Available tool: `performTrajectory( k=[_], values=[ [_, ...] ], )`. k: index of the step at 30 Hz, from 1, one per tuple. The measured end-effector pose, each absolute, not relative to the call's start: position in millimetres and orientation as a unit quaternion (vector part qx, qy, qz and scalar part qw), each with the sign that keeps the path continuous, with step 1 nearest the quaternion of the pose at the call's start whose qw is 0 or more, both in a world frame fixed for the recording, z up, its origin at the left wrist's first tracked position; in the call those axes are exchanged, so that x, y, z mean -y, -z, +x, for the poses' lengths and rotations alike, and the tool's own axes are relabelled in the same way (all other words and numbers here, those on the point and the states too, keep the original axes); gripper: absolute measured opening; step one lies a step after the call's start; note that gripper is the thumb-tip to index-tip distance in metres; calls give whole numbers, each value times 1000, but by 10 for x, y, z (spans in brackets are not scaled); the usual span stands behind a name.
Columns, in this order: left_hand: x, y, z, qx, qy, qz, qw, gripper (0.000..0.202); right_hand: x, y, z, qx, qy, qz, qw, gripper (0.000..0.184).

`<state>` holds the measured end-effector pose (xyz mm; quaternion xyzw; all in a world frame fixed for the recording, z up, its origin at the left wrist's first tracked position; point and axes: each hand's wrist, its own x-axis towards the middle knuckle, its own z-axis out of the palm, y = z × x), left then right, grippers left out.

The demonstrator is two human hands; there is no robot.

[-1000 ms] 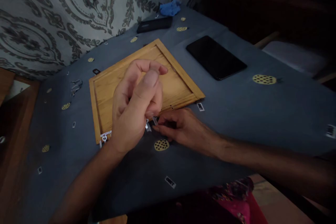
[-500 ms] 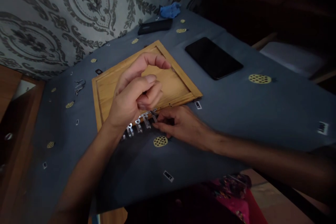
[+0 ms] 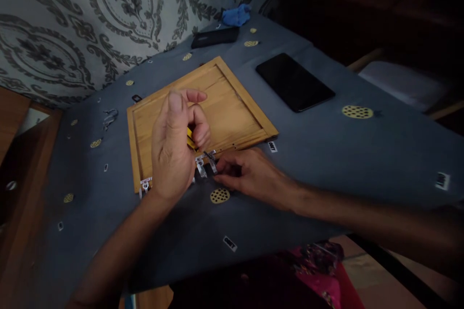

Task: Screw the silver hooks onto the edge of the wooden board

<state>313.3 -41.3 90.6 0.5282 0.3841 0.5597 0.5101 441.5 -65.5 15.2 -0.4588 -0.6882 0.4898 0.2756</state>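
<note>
A wooden framed board (image 3: 224, 101) lies on the table, with a row of metal hooks (image 3: 200, 166) along its near edge. My left hand (image 3: 176, 147) is above that edge, fingers curled around a screwdriver (image 3: 190, 138) with a yellow and black handle. Its thin shaft points down at the hook on the right end of the row, and most of the handle is hidden by the hand. Against that same hook (image 3: 212, 164), my right hand (image 3: 250, 174) pinches with thumb and fingers. My left wrist covers part of the row.
A black tablet or large phone (image 3: 295, 82) lies right of the board. Behind the board are a dark flat case (image 3: 215, 37) and a crumpled blue cloth (image 3: 236, 15). Small metal pieces (image 3: 109, 118) rest on the blue tablecloth (image 3: 290, 154) at left. A patterned wall (image 3: 123, 0) borders the far side.
My left hand has turned and lowered slightly, its fingers curling in, and the screwdriver's yellow handle now shows. The right hand stays nearly still at the end hook.
</note>
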Motion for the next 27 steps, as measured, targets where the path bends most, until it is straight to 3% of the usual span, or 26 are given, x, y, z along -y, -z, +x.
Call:
performTrajectory(
  k=[9,17,27],
  values=[
    [455,-905,3140,-370,-545,530,534,30,680,-94,4444,684,-500,-441,296,12],
    [411,-917,3121,-344,-521,536,568,17,682,-118,4457,701,-487,-449,264,14],
    [284,-1017,3062,-353,-432,547,624,14,671,-140,4467,715,-471,-447,261,14]
  ],
)
